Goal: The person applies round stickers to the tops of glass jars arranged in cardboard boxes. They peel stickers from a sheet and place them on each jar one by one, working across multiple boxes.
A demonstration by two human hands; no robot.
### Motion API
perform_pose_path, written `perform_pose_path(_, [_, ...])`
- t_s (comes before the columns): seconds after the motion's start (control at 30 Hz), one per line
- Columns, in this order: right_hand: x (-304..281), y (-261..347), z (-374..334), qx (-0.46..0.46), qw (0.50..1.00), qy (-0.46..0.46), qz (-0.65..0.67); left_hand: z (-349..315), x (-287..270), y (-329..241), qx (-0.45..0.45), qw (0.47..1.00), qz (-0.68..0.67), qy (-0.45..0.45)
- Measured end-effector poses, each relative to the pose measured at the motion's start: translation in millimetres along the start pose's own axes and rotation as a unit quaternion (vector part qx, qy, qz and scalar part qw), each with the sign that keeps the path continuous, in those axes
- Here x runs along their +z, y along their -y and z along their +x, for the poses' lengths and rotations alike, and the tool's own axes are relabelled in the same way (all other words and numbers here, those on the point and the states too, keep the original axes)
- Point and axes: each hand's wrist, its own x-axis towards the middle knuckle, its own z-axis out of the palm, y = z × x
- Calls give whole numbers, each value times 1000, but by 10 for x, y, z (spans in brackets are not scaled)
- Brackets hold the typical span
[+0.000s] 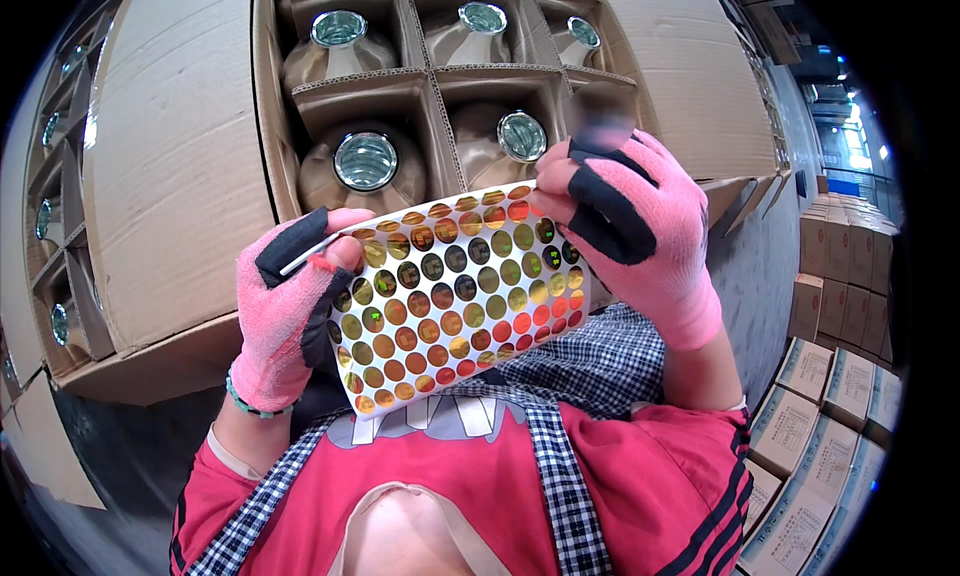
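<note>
The sticker sheet (455,296), covered in round shiny gold-to-red labels, sits tilted just in front of the open carton (180,176), between the chest and the divider cells. The left hand (290,311) in its pink-and-black glove clamps the sheet's left edge between thumb and fingers. The right hand (625,231) pinches at the sheet's top right corner, fingertips closed on what seems a single sticker, though the fingertips are blurred. To peel cleanly, it likely pays to keep the left grip firm so the sheet stays taut, and lift the label by its rim. Behind the sheet, bottles with silvery caps (365,161) stand in the carton's cells, the nearest cap (522,136) just above the right hand
</note>
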Motion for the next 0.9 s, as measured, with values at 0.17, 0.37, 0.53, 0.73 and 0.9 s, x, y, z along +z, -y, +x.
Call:
perform_pose_path(0.17, [10, -7, 0, -26, 999, 14, -24, 6, 11, -5, 7, 1000, -2, 1])
perform_pose_path(0.37, [-25, -303, 58, 139, 971, -26, 195, -22, 34, -93, -82, 990, 62, 99])
perform_pose_path(0.53, [467, -603, -10, 123, 982, 146, 14, -52, 79, -24, -5, 973, 155, 170])
perform_pose_path(0.73, [829, -715, 21, 20, 964, 193, -185, -117, 95, -91, -1, 984, 128, 123])
perform_pose_path(0.9, [622, -597, 151, -9, 970, 72, -231, -160, 55, -110, 8, 995, 77, 68])
